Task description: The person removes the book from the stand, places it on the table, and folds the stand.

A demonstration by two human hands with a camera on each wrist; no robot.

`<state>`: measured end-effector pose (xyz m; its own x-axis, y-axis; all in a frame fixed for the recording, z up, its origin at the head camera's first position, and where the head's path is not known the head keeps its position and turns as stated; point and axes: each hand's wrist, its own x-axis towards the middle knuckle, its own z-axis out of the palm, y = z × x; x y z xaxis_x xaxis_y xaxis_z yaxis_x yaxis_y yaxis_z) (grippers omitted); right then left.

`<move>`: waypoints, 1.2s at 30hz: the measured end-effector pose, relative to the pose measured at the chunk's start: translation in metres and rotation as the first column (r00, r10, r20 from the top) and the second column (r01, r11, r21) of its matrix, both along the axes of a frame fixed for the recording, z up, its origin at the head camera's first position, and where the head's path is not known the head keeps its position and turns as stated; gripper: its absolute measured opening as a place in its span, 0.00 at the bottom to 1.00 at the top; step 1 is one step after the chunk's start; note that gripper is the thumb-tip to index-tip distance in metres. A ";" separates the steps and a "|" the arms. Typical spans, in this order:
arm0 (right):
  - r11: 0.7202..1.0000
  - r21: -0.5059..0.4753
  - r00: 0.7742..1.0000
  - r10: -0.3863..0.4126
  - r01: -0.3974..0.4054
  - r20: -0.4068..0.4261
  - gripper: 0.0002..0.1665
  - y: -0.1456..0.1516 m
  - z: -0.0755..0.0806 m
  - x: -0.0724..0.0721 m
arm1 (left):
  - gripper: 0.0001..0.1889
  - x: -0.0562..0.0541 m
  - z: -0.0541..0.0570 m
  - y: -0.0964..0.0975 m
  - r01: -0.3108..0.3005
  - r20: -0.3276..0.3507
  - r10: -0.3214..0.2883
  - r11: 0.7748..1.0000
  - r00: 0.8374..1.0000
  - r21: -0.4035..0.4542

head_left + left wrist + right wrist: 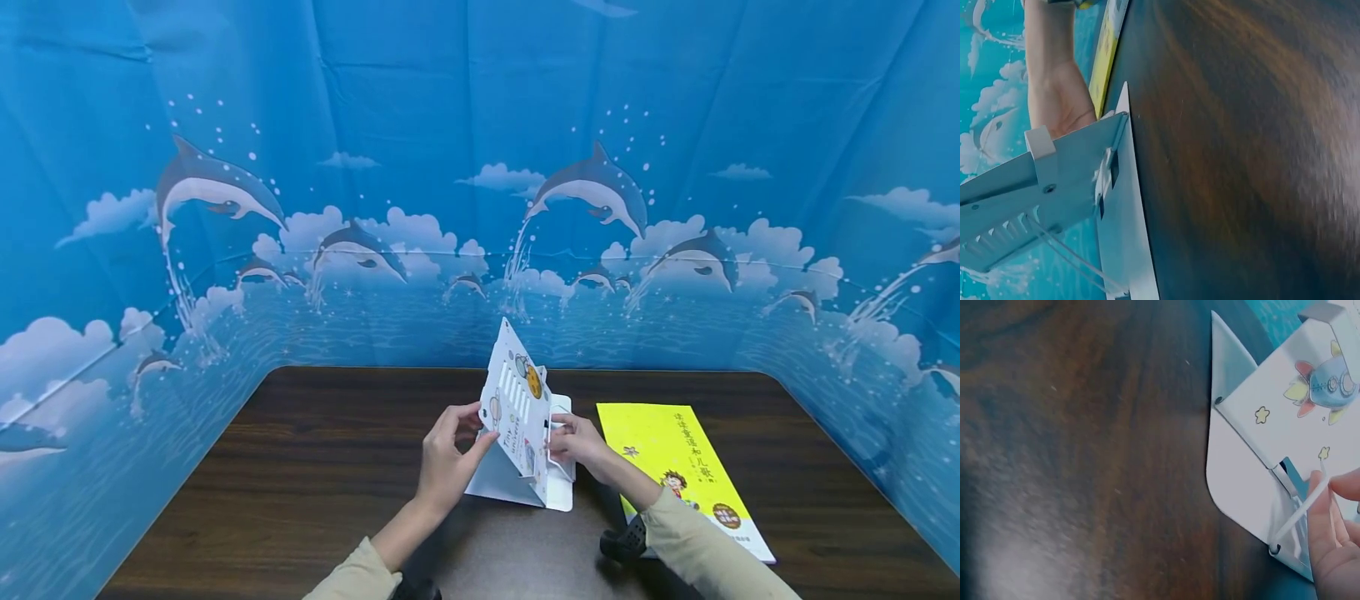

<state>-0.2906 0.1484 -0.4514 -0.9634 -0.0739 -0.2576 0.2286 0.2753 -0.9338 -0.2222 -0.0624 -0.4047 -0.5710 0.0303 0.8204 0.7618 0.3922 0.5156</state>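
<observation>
A white book stand (513,417) with cartoon prints stands on the table, its panel tilted up from a flat base (1241,469). My left hand (446,458) holds the panel's left edge, thumb toward the printed face. On the opposite side, my right hand (579,442) is at the stand's lower right. The right wrist view shows its thumb and fingers (1322,519) pinching a thin white wire arm (1300,512) hinged near the base. In the left wrist view the right hand (1063,106) is partly hidden behind the panel (1072,169).
A yellow book (675,467) lies flat on the dark wooden table (300,467), right of the stand and partly under my right forearm. A blue curtain (420,125) with dolphins hangs around the table's back and sides.
</observation>
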 end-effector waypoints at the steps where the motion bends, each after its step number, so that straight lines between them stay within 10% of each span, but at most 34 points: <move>1: 1.000 0.003 1.000 0.005 -0.005 0.005 0.31 0.001 0.000 -0.001 | 0.21 0.000 -0.001 0.001 -0.003 -0.019 0.003 1.000 1.000 -0.004; 17: 0.996 0.032 0.996 0.086 -0.086 0.005 0.33 0.010 0.000 -0.009 | 0.22 0.004 -0.005 0.015 0.013 -0.088 -0.013 1.000 0.996 -0.004; 31: 0.994 0.043 0.994 0.102 -0.101 -0.033 0.34 0.014 0.004 -0.002 | 0.23 0.004 -0.003 0.009 0.031 -0.057 -0.034 0.998 0.998 -0.054; 36: 0.997 0.060 0.992 0.056 -0.049 -0.109 0.35 0.010 0.012 0.011 | 0.22 0.003 -0.004 -0.004 0.048 0.048 -0.043 0.992 0.998 -0.116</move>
